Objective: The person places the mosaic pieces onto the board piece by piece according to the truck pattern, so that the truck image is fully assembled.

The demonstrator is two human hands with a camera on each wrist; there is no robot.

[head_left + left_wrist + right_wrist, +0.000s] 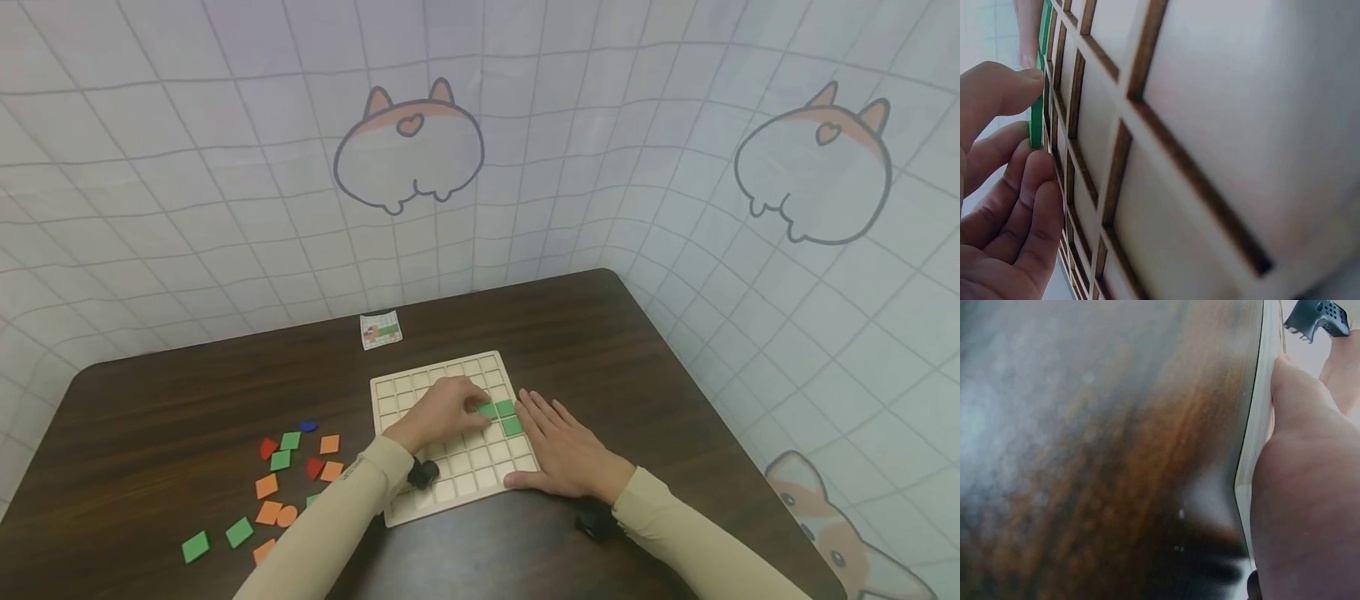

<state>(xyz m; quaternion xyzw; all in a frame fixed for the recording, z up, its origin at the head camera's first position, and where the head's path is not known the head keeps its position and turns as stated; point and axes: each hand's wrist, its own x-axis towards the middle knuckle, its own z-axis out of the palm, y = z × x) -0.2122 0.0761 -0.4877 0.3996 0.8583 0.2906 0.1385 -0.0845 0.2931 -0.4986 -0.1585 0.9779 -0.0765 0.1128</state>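
A pale wooden grid board (480,478) lies on the table, divided into square cells. Over its middle, my left hand (442,412) pinches a green square tile (487,411) between thumb and fingers. The left wrist view shows this tile (1036,125) edge-on at the board's surface; whether it is fully in a cell I cannot tell. Two more green tiles, an upper one (506,407) and a lower one (512,427), sit in cells near the right edge. My right hand (566,454) rests along that edge with fingers extended, its thumb at the near right corner.
Left of the board, loose green squares (239,532), orange squares (266,486), an orange circle (287,517), red wedges (269,448) and a blue piece (308,426) lie scattered, some partly behind my left sleeve. A small printed pattern card (381,330) lies beyond the board.
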